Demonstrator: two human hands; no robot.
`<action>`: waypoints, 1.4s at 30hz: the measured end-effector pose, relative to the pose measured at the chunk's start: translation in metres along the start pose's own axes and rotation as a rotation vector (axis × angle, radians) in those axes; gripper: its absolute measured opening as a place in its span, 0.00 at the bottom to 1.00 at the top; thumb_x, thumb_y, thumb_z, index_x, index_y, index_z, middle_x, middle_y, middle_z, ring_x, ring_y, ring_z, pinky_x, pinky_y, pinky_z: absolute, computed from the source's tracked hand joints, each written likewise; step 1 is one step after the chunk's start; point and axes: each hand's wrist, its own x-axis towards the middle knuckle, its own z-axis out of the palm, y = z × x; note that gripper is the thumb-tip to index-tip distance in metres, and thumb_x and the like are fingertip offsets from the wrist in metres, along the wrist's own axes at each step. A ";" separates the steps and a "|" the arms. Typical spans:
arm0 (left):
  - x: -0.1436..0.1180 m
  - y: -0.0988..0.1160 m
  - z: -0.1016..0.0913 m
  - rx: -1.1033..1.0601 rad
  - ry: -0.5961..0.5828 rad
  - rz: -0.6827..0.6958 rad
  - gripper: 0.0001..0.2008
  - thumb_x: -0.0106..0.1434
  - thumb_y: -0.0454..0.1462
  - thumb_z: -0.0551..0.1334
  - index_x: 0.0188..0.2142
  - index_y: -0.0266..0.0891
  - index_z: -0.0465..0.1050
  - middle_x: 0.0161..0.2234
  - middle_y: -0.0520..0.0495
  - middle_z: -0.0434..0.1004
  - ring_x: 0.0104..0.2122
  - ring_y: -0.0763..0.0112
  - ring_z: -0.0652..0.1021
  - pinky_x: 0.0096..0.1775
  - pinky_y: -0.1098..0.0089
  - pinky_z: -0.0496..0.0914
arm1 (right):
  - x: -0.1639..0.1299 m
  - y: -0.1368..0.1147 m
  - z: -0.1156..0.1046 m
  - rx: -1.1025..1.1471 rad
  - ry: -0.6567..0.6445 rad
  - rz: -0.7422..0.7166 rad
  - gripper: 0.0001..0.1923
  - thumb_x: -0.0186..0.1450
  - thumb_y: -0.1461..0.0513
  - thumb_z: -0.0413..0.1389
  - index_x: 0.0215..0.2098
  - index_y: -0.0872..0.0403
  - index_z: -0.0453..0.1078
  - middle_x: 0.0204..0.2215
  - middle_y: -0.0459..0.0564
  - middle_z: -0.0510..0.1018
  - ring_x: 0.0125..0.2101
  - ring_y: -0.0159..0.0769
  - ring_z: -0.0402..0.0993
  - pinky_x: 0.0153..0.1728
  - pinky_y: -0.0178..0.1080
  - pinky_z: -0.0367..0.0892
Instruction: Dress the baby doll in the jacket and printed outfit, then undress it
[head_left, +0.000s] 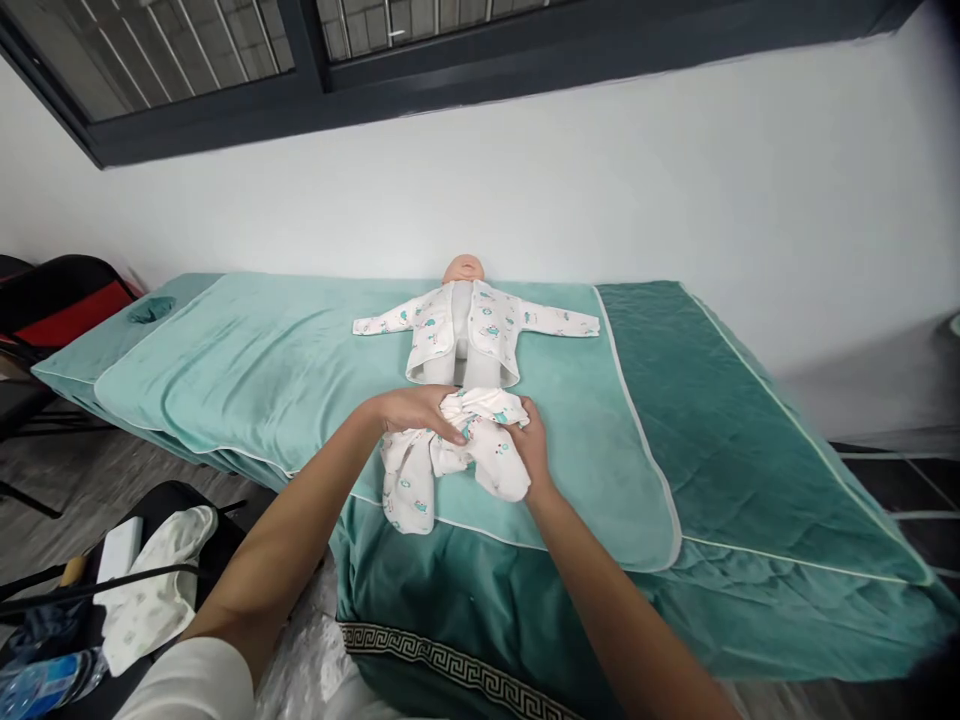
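A baby doll (463,268) lies on its back on the green bed, head toward the wall. It wears a white printed baby jacket (496,322), which hangs unfastened at the front with both sleeves spread sideways. Just below the doll's legs, my left hand (420,408) and my right hand (529,440) grip a pair of baby pants (491,460) in a matching print. The waist is bunched between my hands, and the two legs hang toward me. Fabric partly hides the fingers of both hands.
A light green towel sheet (300,350) covers much of the massage bed (712,400), which stands against a white wall under a dark-framed window. At lower left, a black chair holds a white printed cloth (161,580), a white box (120,548) and a plastic bottle (56,680).
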 end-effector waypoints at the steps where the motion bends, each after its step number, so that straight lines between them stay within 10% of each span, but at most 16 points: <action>1: 0.002 0.002 -0.004 0.019 0.041 0.021 0.23 0.46 0.37 0.74 0.44 0.38 0.77 0.41 0.45 0.80 0.42 0.63 0.78 0.43 0.65 0.71 | 0.003 -0.001 0.001 -0.005 0.004 0.001 0.13 0.56 0.54 0.57 0.36 0.51 0.65 0.34 0.45 0.74 0.37 0.38 0.69 0.41 0.38 0.65; 18: 0.072 -0.005 -0.025 0.622 0.860 0.287 0.07 0.57 0.31 0.58 0.35 0.40 0.70 0.35 0.50 0.75 0.38 0.66 0.73 0.41 0.68 0.63 | 0.090 0.009 -0.003 -0.293 0.025 -0.232 0.09 0.65 0.55 0.50 0.38 0.51 0.63 0.36 0.46 0.73 0.38 0.38 0.67 0.40 0.37 0.61; 24: 0.055 -0.022 -0.040 0.043 0.619 0.320 0.14 0.54 0.42 0.68 0.37 0.37 0.71 0.35 0.52 0.71 0.36 0.71 0.72 0.39 0.72 0.64 | 0.075 0.002 -0.007 -0.410 0.049 -0.338 0.11 0.61 0.57 0.56 0.41 0.51 0.66 0.39 0.49 0.74 0.40 0.42 0.69 0.43 0.42 0.64; 28: 0.043 -0.046 -0.047 -0.298 0.444 0.313 0.19 0.49 0.43 0.73 0.36 0.37 0.72 0.31 0.52 0.71 0.31 0.74 0.72 0.34 0.74 0.64 | 0.080 -0.028 0.000 -0.490 -0.379 -0.526 0.20 0.59 0.54 0.63 0.47 0.49 0.69 0.47 0.53 0.74 0.49 0.48 0.69 0.50 0.47 0.63; 33: 0.053 -0.066 -0.046 -0.538 0.483 0.407 0.17 0.51 0.43 0.74 0.34 0.38 0.72 0.27 0.53 0.70 0.25 0.77 0.70 0.30 0.74 0.63 | 0.113 -0.077 0.028 -0.617 -0.799 -0.251 0.22 0.56 0.47 0.66 0.44 0.48 0.71 0.36 0.46 0.78 0.35 0.41 0.72 0.35 0.40 0.63; 42: 0.058 -0.070 -0.046 -0.550 0.522 0.480 0.19 0.47 0.45 0.75 0.34 0.38 0.74 0.33 0.50 0.73 0.32 0.72 0.73 0.34 0.73 0.64 | 0.122 -0.055 0.040 -0.126 -0.692 0.021 0.12 0.57 0.54 0.66 0.33 0.52 0.73 0.29 0.44 0.74 0.31 0.35 0.68 0.33 0.37 0.62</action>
